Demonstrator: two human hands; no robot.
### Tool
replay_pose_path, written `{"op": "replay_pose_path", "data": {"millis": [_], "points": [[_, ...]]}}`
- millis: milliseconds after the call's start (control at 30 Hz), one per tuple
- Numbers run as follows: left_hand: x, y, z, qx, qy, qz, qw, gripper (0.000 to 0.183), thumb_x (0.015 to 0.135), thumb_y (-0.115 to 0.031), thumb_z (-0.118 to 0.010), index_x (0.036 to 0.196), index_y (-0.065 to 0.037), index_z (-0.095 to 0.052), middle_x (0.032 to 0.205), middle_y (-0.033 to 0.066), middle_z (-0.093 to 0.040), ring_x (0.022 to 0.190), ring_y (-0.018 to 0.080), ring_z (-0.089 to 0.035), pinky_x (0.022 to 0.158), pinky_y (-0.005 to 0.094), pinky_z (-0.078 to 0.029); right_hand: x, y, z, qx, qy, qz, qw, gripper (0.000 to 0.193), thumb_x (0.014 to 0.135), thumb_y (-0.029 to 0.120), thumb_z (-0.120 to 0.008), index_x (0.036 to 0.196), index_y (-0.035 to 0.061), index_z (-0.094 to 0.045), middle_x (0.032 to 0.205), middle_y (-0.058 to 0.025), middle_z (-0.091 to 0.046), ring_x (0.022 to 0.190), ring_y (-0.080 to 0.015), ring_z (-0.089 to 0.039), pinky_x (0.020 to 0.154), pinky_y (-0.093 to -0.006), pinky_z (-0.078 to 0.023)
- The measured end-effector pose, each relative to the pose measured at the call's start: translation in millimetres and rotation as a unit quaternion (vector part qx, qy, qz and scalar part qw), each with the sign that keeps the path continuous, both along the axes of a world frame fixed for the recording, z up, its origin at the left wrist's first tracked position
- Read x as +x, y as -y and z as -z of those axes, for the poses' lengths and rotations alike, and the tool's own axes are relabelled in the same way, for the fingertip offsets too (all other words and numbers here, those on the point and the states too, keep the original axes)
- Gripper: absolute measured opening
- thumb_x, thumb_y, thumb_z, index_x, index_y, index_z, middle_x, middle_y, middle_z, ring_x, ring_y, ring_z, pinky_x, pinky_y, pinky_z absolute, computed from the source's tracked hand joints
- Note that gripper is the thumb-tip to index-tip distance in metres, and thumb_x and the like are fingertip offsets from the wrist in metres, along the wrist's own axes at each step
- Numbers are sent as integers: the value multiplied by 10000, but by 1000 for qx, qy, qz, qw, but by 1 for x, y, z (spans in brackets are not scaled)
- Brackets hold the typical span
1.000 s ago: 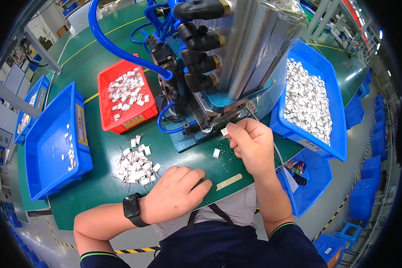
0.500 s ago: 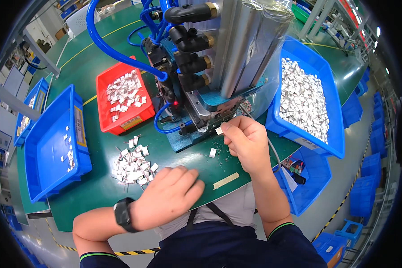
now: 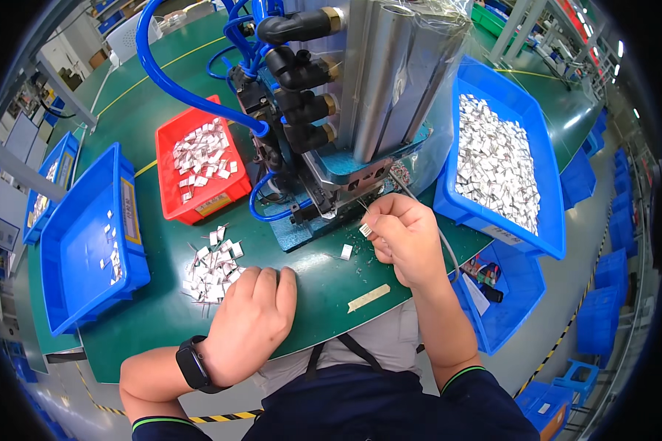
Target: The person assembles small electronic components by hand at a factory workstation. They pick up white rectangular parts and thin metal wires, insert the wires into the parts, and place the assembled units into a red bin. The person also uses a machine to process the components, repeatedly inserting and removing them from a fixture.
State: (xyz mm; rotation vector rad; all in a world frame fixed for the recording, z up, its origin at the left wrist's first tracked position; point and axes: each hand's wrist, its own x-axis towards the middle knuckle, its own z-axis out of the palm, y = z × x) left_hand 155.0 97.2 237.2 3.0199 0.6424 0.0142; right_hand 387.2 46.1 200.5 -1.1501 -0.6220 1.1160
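Pinched between thumb and forefinger of my right hand (image 3: 406, 234) is a small white block with thin wire leads (image 3: 365, 229), just in front of the press machine's base (image 3: 294, 226). My left hand (image 3: 254, 312), with a dark band on its wrist, rests at the near edge of a loose pile of similar white blocks (image 3: 207, 275). Its fingers are curled together and their tips are hidden, so anything in them cannot be made out. One single white block (image 3: 346, 251) lies on the green table between my hands.
A red bin (image 3: 198, 209) of white blocks stands beyond the pile. At left is a blue bin (image 3: 81, 242) with a few pieces; at right, a full blue bin (image 3: 548, 198). Blue hoses (image 3: 198, 103) arch over the machine. Yellowish tape (image 3: 368, 298) sticks near the table edge.
My left hand has moved left towards the pile and its fingers now bend down. The white block in my right hand has turned, and its leads now show pointing up towards the machine.
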Motion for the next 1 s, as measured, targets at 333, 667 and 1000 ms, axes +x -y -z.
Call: {"op": "replay_pose_path", "data": {"millis": [333, 667, 1000], "points": [[3, -10, 2, 11, 76, 29, 997, 360, 707, -5, -594, 1064, 32, -569, 917, 131, -596, 829, 294, -581, 749, 379, -471, 1, 2, 3, 15, -5, -14, 1000, 86, 861, 81, -607, 874, -1, -582, 669, 34, -502, 475, 0, -369, 398, -186, -263], [29, -26, -2, -531, 296, -126, 784, 182, 929, -49, -571, 1087, 41, -574, 902, 86, -621, 746, 135, -646, 674, 246, -526, -1, 2, 3, 26, 73, -50, 996, 99, 860, 98, -658, 876, 12, -613, 735, 30, -572, 582, -9, -465, 492, -182, -364], [43, -24, 10, -668, 346, -154, 640, 243, 934, -111, -611, 1124, 40, -594, 873, 62, -650, 770, 107, -623, 681, 237, -517, -5, 8, -5, 56, 156, -160, 973, 86, 853, 88, -680, 869, 20, -629, 777, 32, -597, 700, -19, -503, 590, -193, -406]]}}
